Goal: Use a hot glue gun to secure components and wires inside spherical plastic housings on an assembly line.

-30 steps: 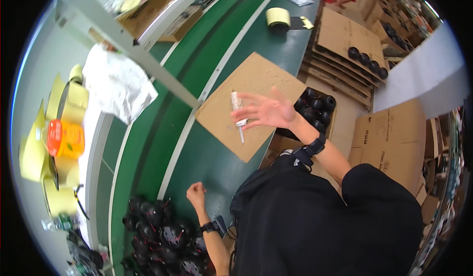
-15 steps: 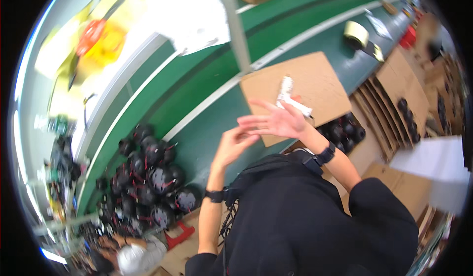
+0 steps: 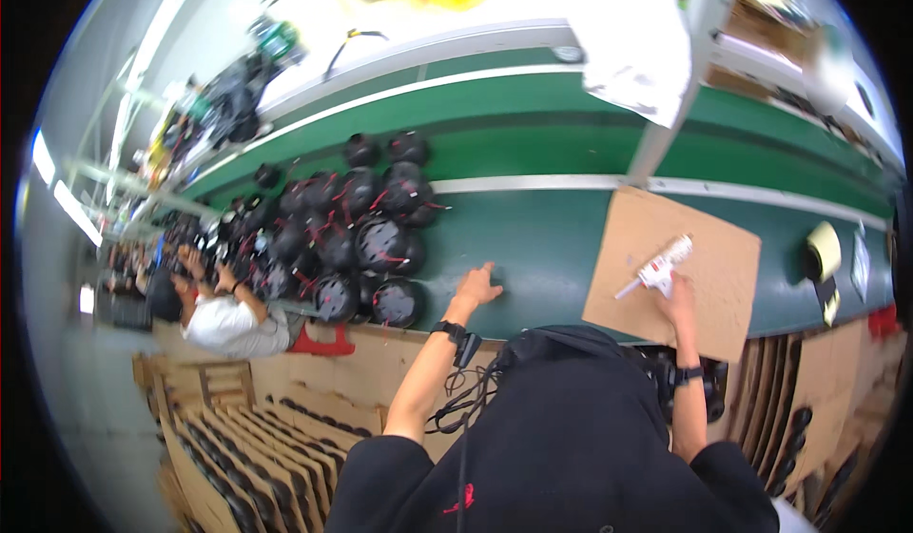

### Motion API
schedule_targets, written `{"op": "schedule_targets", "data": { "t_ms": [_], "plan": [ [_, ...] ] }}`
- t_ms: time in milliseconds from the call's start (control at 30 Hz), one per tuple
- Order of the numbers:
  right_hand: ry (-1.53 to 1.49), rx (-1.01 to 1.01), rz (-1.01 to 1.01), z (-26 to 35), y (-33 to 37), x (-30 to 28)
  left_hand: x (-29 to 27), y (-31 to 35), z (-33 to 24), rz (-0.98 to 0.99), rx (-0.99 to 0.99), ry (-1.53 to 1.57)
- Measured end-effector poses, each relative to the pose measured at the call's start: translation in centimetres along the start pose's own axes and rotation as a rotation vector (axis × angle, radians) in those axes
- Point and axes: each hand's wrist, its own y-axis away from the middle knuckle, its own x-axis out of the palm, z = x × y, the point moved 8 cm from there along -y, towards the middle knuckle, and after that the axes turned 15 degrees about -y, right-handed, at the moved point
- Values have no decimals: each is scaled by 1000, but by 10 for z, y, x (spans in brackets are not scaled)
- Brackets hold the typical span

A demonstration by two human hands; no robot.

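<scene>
My left hand stretches out over the green belt, fingers apart and holding nothing, just right of a heap of round black parts with red wires. My right hand lies on a flat brown cardboard sheet, its fingers at the end of a white tube with a nozzle that rests on the sheet. Whether the fingers grip the tube cannot be seen.
Another person in a white top works at the black parts on the left. A roll of yellow tape sits on the belt at the right. Trays of black parts and stacked cardboard lie below the belt. A white bag lies behind.
The view has swung left along the belt. My left hand went from near my right hand out toward the heap of black parts. My right hand stayed on the cardboard by the tube.
</scene>
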Motion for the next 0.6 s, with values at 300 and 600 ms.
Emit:
{"op": "schedule_targets", "data": {
  "t_ms": [300, 600],
  "plan": [
    [-255, 153, 155, -82, 0, 32, 83, 35, 21, 200, -160, -295],
    [3, 90, 35, -55, 4, 15, 73, 42, 0, 170, -207, -293]
  ]
}}
